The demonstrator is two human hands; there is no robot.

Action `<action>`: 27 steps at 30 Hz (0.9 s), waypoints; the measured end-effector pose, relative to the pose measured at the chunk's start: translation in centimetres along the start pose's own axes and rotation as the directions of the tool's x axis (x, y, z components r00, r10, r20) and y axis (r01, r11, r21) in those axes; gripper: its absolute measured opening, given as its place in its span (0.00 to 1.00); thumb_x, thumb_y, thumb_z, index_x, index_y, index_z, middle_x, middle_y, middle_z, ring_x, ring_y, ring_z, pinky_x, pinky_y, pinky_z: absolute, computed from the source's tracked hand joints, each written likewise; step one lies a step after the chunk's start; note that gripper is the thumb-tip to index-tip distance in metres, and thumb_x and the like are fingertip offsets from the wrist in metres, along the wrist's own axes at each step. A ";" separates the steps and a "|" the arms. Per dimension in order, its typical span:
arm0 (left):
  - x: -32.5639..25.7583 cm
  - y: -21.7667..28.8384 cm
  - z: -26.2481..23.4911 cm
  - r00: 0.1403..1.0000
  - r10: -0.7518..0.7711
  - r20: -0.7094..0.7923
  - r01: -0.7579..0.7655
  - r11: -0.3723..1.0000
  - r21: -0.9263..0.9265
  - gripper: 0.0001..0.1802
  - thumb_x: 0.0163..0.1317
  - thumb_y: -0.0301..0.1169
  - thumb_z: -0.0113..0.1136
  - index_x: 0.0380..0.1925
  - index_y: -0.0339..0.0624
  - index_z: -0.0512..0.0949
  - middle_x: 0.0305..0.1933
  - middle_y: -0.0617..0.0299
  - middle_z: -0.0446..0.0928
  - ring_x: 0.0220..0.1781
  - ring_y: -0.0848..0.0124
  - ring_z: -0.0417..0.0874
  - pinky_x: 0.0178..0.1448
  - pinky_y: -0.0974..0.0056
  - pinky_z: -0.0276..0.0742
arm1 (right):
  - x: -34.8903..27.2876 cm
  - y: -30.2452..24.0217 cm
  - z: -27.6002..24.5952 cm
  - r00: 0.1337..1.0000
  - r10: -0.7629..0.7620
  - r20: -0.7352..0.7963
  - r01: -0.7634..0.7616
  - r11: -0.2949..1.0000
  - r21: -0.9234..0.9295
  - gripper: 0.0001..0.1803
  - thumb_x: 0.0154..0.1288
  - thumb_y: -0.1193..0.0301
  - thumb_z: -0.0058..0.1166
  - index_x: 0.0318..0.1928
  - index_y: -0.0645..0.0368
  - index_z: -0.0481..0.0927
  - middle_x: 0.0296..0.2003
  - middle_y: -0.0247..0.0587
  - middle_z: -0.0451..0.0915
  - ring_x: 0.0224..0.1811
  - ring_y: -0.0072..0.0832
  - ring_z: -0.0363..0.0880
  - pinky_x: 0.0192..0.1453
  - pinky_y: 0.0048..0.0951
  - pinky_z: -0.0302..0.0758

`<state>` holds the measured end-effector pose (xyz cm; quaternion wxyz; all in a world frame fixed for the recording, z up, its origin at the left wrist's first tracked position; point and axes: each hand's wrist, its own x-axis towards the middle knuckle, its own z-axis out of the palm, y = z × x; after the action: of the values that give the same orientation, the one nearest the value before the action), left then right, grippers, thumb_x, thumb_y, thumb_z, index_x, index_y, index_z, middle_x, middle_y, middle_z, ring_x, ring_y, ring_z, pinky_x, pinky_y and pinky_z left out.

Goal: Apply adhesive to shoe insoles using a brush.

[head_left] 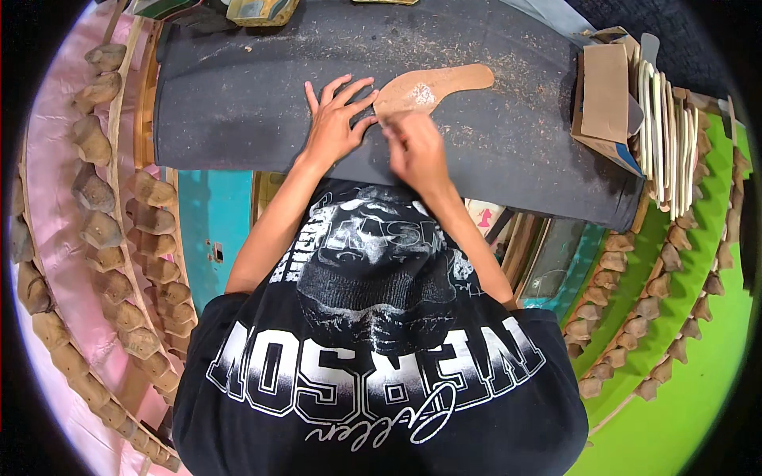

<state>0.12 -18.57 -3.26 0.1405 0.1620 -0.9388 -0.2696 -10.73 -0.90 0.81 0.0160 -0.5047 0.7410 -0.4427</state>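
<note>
Insole [433,84] lies beside splayed left hand [336,123], beyond curled right hand [419,149], grip unclear.

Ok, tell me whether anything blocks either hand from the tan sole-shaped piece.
Nothing visible blocks either: the left hand is at the left edge of the tan sole-shaped piece, the right hand at its near edge.
</note>
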 end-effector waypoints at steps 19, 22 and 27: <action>0.1 0.0 0.1 0.999 0.009 -0.038 -0.010 1.000 -0.006 0.28 0.61 0.45 0.76 0.62 0.57 0.88 0.76 0.72 0.77 0.82 0.55 0.66 0.84 0.21 0.27 | 0.9 1.9 -2.5 0.964 0.251 -0.090 -0.232 0.955 0.187 0.11 0.69 0.80 0.67 0.48 0.67 0.82 0.47 0.51 0.90 0.43 0.37 0.92 0.48 0.35 0.86; 1.1 1.2 -0.1 0.999 -0.038 -0.013 0.039 0.999 0.028 0.40 0.48 0.54 0.82 0.63 0.52 0.86 0.74 0.68 0.77 0.81 0.55 0.66 0.84 0.20 0.26 | 0.9 5.7 -3.3 0.807 0.590 -0.027 -0.459 0.656 0.600 0.17 0.73 0.84 0.63 0.57 0.64 0.74 0.50 0.49 0.88 0.54 0.30 0.88 0.60 0.31 0.86; 2.9 4.4 0.1 0.998 -0.037 -0.048 0.040 0.997 0.068 0.53 0.40 0.55 0.85 0.67 0.40 0.81 0.72 0.57 0.75 0.79 0.54 0.68 0.84 0.20 0.29 | 2.1 5.6 -3.3 0.860 0.510 0.009 -0.426 0.708 0.563 0.13 0.70 0.82 0.66 0.52 0.66 0.80 0.48 0.47 0.90 0.50 0.29 0.90 0.51 0.33 0.88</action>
<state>-3.55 -16.13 -0.43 0.1513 0.1910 -0.9408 -0.2357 -17.40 0.16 -0.05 0.2167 -0.2395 0.6856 -0.6524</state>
